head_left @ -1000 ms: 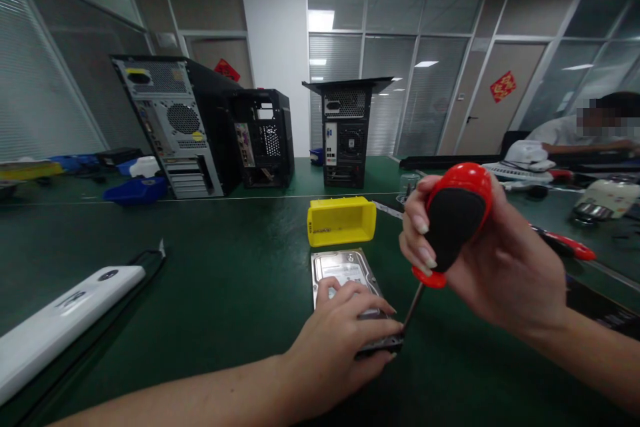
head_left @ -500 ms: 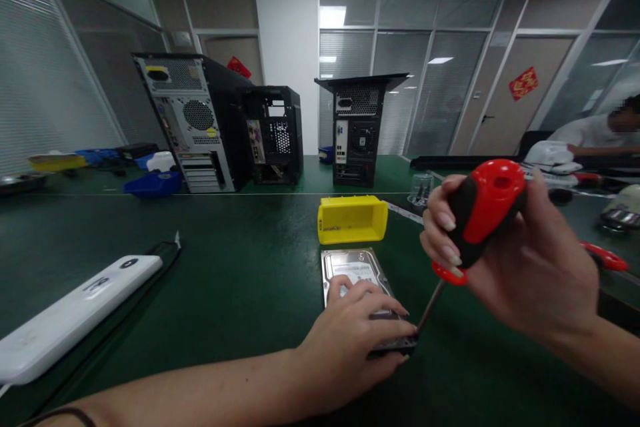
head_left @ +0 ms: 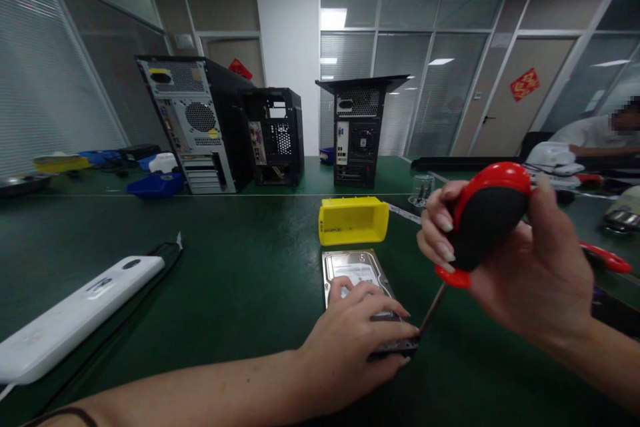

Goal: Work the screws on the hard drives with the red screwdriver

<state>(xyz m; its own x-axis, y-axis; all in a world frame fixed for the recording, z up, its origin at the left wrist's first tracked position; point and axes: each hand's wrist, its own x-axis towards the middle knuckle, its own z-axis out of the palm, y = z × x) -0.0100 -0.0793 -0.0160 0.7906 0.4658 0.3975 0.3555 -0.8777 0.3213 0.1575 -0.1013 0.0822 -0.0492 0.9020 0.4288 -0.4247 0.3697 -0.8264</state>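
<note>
A silver hard drive [head_left: 356,267] lies flat on the green table in front of me. My left hand [head_left: 357,327] is spread over its near half, fingers gripping its right side and near corner. In my right hand [head_left: 530,280] is a screwdriver [head_left: 493,213] with a thick red and black handle. Its thin shaft slants down to the left, and the tip meets the drive's near right corner beside my left fingertips. Whether the tip sits in a screw is too small to tell. Just beyond the drive, a yellow bin [head_left: 354,221] rests with its opening towards me.
A white power strip [head_left: 80,317] with a black cable lies at left. Computer cases [head_left: 220,127] stand at the back left, another case [head_left: 356,133] at back centre. A clear cup [head_left: 423,190] and red-handled pliers [head_left: 605,257] are at right. Another person [head_left: 590,127] sits far right.
The screwdriver handle has turned in my right hand: its black side now faces me where red showed before. My left hand and the hard drive have stayed in place.
</note>
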